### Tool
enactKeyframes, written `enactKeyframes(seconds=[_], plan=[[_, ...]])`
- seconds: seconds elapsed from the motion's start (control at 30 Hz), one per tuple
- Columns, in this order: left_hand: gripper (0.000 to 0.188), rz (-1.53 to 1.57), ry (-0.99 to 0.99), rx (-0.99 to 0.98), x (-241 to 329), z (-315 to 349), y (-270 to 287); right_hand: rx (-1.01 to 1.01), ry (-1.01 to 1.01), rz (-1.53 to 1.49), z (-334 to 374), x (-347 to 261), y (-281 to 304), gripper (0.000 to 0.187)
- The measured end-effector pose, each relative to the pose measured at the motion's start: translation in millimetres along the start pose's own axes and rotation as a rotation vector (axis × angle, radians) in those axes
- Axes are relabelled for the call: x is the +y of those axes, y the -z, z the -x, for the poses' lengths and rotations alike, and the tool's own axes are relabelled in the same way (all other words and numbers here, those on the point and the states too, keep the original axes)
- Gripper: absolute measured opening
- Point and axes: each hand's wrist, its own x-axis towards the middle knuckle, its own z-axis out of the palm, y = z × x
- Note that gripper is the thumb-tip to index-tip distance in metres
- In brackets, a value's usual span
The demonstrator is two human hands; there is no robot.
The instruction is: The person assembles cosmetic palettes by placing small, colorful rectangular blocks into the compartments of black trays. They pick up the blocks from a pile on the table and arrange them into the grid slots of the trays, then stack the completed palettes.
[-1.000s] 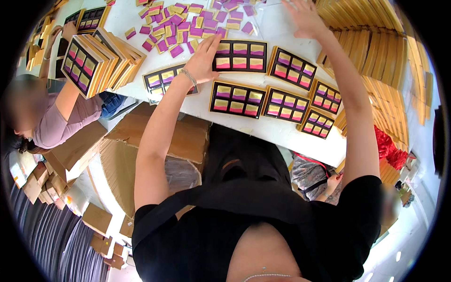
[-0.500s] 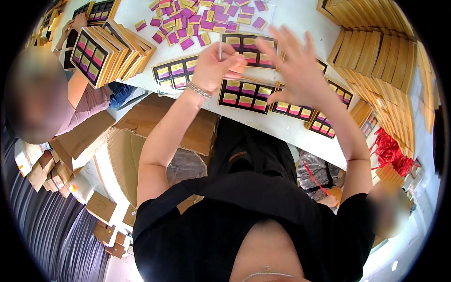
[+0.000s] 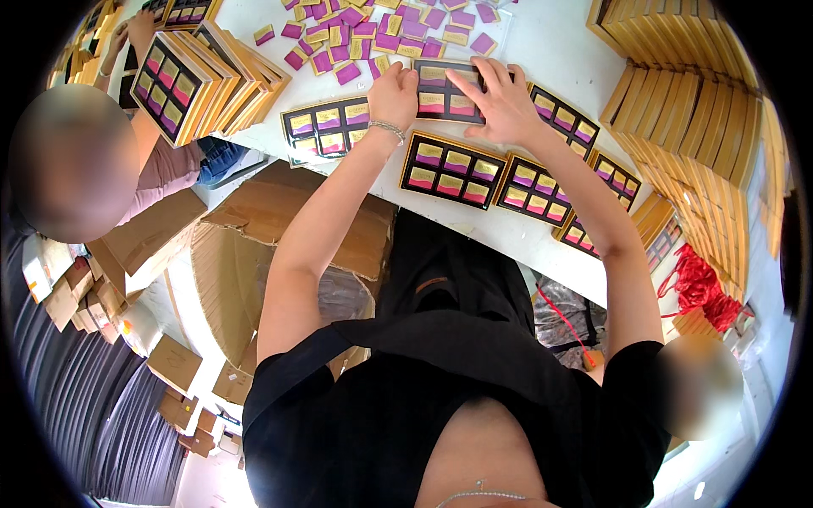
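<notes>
A black six-compartment box (image 3: 431, 103) with gold, purple and pink packets lies in front of me at the table's middle. A hazy clear cover (image 3: 456, 66) seems to lie over it. My left hand (image 3: 394, 100) is curled closed at the box's left edge, its fingertips partly hidden. My right hand (image 3: 505, 103) has its fingers spread across the box's right side, touching its top. Close below my hands is another filled box (image 3: 451, 170), and a filled box (image 3: 322, 129) sits left of my left wrist. A filled box (image 3: 535, 190) lies below my right forearm.
Loose purple-and-gold packets (image 3: 364, 32) are scattered at the far side. Gold-edged boxes (image 3: 677, 110) are stacked high at the right, near red ribbon (image 3: 701, 289). Another stack of boxes (image 3: 174, 85) stands at left beside a co-worker. An open carton (image 3: 229, 279) is below the table edge.
Both hands have come down onto the box, the right from a blurred raised position. The left hand, which held a thin clear sheet above the box, now rests at its left edge.
</notes>
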Motion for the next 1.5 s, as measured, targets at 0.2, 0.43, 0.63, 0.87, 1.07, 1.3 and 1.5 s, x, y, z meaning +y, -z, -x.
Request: enactKeyframes(seconds=[0.2,0.43,0.63,0.87,1.07,1.3,1.5], plan=[[0.046,0.123,-0.006,0.069,-15,2,-10,0.018,0.018,0.059,-3,-3,-8,0.107],[0.047,-0.027,0.031,0.086,1,4,-10,0.043,0.026,0.027,-1,-4,-13,0.110],[0.045,0.065,0.023,0.132,-6,0,-8,0.018,0.063,0.029,-7,-3,-7,0.105],[0.039,0.179,-0.061,0.365,7,61,131,-0.012,0.029,-0.140,-66,-132,59,0.098],[0.059,-0.184,0.025,0.411,-127,51,156,0.241,0.156,-0.351,-111,-163,-5,0.088],[0.082,-0.407,-0.651,0.298,-61,74,101,0.081,-0.133,0.034,-84,58,-15,0.107],[0.105,-0.326,-0.783,-0.393,-16,90,41,0.096,-0.089,0.004,-71,51,3,0.062]])
